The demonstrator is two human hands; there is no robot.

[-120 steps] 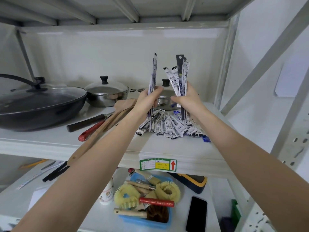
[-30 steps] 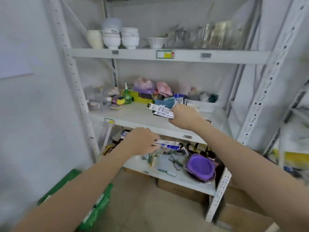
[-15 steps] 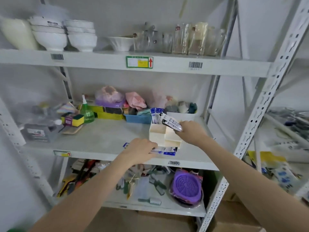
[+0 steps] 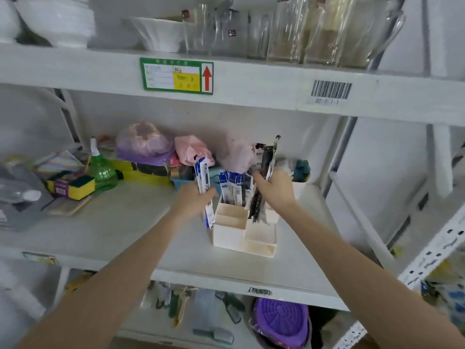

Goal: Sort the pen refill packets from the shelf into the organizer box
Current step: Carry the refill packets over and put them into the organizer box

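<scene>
At the organizer box (image 4: 242, 230): some packets (image 4: 232, 188) stand inside; left hand (image 4: 192, 199) and right hand (image 4: 275, 188) each grip unsorted bundles.

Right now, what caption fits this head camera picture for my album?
Left hand holds blue refill packets, right hand holds black refill packets, above the organizer box.

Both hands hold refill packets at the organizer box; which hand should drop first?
Probably the right hand: its black packets already hang over the organizer box; the left hand holds blue packets beside it.
</scene>
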